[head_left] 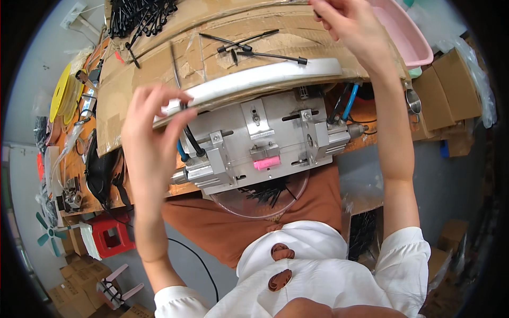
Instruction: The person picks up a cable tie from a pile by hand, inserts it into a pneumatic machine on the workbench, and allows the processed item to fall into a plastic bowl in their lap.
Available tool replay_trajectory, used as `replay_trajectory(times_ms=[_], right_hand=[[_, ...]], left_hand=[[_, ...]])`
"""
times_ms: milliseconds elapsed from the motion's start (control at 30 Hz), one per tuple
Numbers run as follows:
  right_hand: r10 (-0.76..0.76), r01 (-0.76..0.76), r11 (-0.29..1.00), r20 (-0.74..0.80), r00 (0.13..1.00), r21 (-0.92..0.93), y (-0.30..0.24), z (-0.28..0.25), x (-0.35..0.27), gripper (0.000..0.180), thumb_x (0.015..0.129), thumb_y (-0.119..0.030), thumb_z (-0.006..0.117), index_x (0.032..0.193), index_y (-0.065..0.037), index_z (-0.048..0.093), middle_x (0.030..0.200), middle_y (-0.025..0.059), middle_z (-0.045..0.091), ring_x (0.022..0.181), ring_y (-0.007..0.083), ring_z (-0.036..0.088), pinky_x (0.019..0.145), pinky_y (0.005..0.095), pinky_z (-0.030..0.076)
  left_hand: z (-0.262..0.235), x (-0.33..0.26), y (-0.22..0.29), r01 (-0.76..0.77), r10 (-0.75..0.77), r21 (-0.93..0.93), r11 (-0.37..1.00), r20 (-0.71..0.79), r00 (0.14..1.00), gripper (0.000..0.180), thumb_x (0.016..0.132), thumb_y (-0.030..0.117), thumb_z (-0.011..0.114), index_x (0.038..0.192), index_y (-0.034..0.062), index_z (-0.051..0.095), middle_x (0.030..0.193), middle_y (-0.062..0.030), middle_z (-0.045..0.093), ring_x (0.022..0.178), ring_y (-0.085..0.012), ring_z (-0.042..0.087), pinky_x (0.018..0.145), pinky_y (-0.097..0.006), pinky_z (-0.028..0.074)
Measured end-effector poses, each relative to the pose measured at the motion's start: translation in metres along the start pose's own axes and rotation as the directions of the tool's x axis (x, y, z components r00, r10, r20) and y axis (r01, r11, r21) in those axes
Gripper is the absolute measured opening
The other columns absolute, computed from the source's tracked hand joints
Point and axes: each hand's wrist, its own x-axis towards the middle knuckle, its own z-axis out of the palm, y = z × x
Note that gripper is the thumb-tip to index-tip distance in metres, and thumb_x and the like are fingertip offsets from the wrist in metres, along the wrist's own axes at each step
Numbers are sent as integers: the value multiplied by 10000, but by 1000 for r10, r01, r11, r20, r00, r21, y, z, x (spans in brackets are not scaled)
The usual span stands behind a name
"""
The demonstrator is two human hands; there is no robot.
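My left hand (151, 119) pinches the dark capped end of a thin black rod (175, 66), which points away over the cardboard. Up at the far right, my right hand (347, 26) has its fingertips together around a small dark thing, mostly hidden. Between the hands, several loose black rods (273, 56) with thicker ends lie on the cardboard (154, 69). A long white strip (260, 78) runs along the cardboard's near edge. Closer to me stands a metal fixture (228, 175) with a clamp block on each side and a pink piece (267, 162) at its front middle.
A heap of black rods (139, 16) lies at the far left. A clear round tray (228, 206) holding black pieces rests below the fixture. A pink tub (405, 32) stands at the far right, above a cardboard box (450, 87). A red stool (114, 238) is at the left.
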Motion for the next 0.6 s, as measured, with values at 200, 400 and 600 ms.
replay_trajectory(times_ms=[200,400,600], right_hand=[[110,-254,738,260,959,625,-30,-16,-54,231,877,-99,599,1057,41,556,797,98,621,736,181,616,663,312,497],[71,-151,725,146,987,672,-30,-10,-92,297,903,-182,634,1096,32,561,853,130,630,749,161,632,491,194,430],[57,-35,818,-21,998,574,-45,-5,-120,259,879,-106,642,1079,35,558,907,179,649,757,181,639,519,204,459]], left_hand=[[64,-131,40,-51,46,46,998,107,993,701,686,-57,686,1344,-41,445,896,-104,547,822,-250,513,756,-347,438],[112,-141,47,-8,-14,127,992,168,986,725,703,-90,622,1379,-66,362,921,-117,499,846,-263,484,757,-354,440],[113,-141,47,12,-46,136,991,248,968,734,741,-65,645,1405,-38,334,963,-120,485,893,-283,481,769,-387,429]])
